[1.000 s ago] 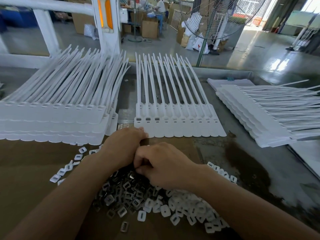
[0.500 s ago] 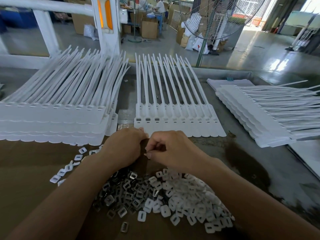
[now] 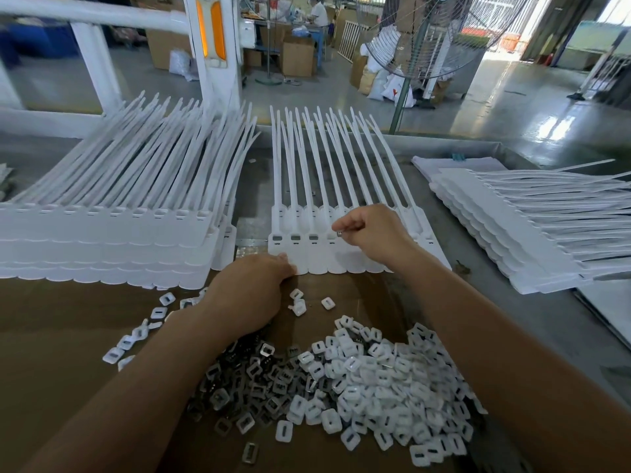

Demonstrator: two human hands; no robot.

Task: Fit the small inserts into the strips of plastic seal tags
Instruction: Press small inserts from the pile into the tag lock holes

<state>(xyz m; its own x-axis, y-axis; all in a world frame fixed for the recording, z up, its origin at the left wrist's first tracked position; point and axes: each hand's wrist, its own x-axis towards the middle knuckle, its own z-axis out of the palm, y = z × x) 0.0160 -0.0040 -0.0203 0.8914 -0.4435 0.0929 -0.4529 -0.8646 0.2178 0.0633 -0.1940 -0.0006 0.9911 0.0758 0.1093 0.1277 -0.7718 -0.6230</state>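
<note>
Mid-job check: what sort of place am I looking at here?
Most likely a factory assembly floor: stacks of white seal tag strips on a metal workbench, a heap of loose small inserts, and cardboard cartons and a large pedestal fan on the concrete floor behind.

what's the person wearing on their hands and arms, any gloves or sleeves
Nothing visible: the left hand and right hand are ungloved, no rings showing, and both forearms are bare to the frame edge, without sleeves, watch or bands.
</note>
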